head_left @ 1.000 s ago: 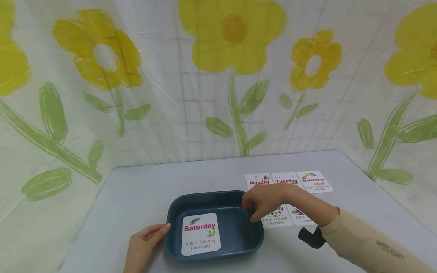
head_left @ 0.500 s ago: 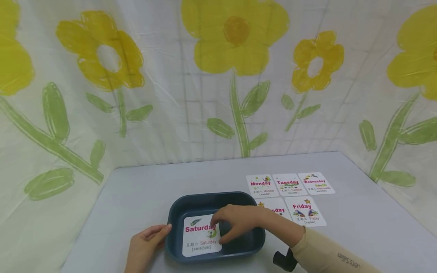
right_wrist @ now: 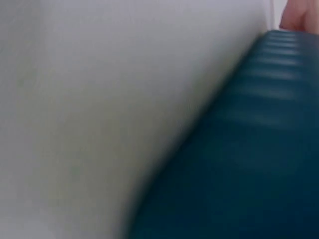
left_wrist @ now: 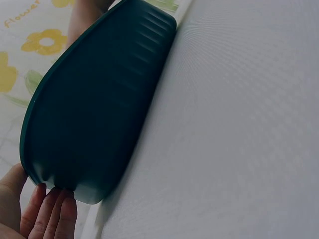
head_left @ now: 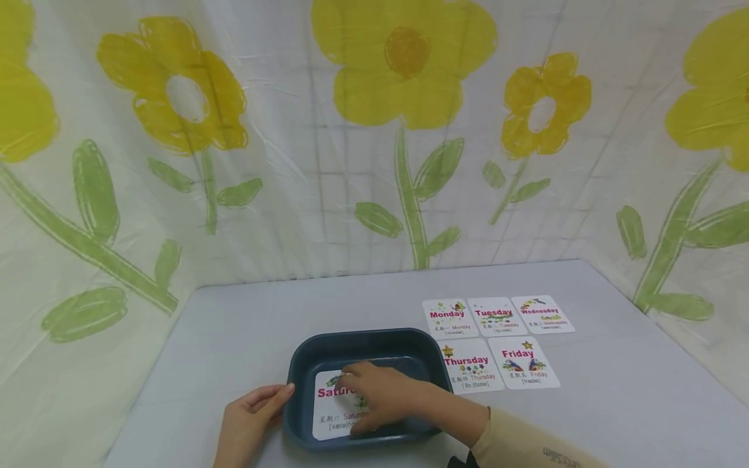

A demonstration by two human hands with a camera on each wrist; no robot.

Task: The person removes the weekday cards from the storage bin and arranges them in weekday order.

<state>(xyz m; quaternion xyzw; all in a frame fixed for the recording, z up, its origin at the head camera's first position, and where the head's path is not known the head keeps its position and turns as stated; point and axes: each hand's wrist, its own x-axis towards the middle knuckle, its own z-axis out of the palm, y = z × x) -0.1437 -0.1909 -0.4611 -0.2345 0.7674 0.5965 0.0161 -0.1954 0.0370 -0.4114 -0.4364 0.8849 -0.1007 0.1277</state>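
A dark blue-green plastic tray [head_left: 368, 333] stands on the table near its front. My left hand [head_left: 250, 416] holds the tray's left rim, and in the left wrist view the thumb is at the rim with the fingers [left_wrist: 67, 216] against the outer wall. Inside the tray, on its left side, lies a white Saturday card [head_left: 329, 416]. My right hand [head_left: 386, 398] reaches over the tray with fingers spread above the card, covering its right part. Whether the fingertips touch the card is hard to tell. The right wrist view shows mostly the tray's outer wall [right_wrist: 249, 164], blurred.
Right of the tray lie Monday [head_left: 449, 320], Tuesday [head_left: 496, 317] and Wednesday [head_left: 542, 314] cards in a back row. Thursday [head_left: 473, 374] and Friday [head_left: 523, 364] cards lie in front. A flower-printed curtain [head_left: 281, 195] hangs behind the grey-white table [head_left: 234, 325].
My right hand has moved left from the tray's right rim to over the Saturday card, uncovering the weekday cards on the right. My left hand stays at the left rim.
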